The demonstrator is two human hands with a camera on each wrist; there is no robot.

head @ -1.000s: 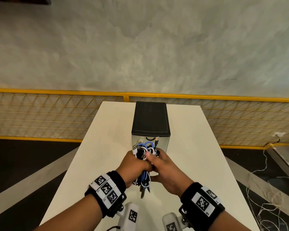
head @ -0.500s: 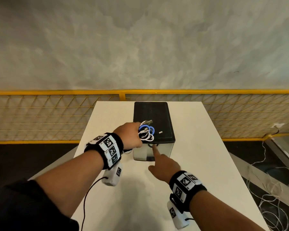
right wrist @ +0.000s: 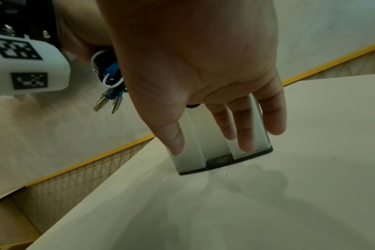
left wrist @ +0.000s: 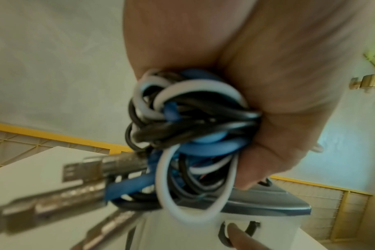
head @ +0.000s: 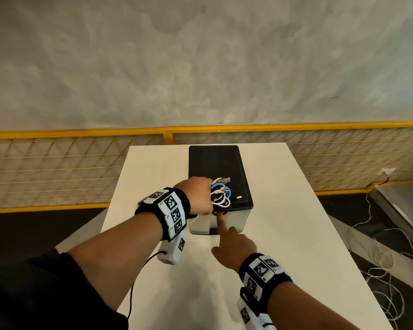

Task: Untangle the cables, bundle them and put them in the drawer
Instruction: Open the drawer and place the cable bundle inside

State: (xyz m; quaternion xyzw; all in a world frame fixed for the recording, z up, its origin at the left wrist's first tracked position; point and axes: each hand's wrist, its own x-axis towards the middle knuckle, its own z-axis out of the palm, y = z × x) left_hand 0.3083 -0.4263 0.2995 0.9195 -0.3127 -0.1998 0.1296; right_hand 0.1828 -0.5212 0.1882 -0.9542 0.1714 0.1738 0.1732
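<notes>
A: Where are the cables [head: 221,196]?
B: Bunched in the left hand [head: 196,196], fingers curled round them, above the black top of the drawer box [head: 216,163].
A: The right hand [head: 234,248]?
B: Index finger stretched to the drawer's handle [head: 221,213]; other fingers loose, holding nothing. The box stands on a white table [head: 296,234].

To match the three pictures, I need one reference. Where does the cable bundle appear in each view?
Head: cable bundle at centre, gripped by the left hand above the drawer box.
Left wrist: bundle fills the centre, under the palm.
Right wrist: upper left, behind the right hand.
Shared landmark: the drawer box.
</notes>
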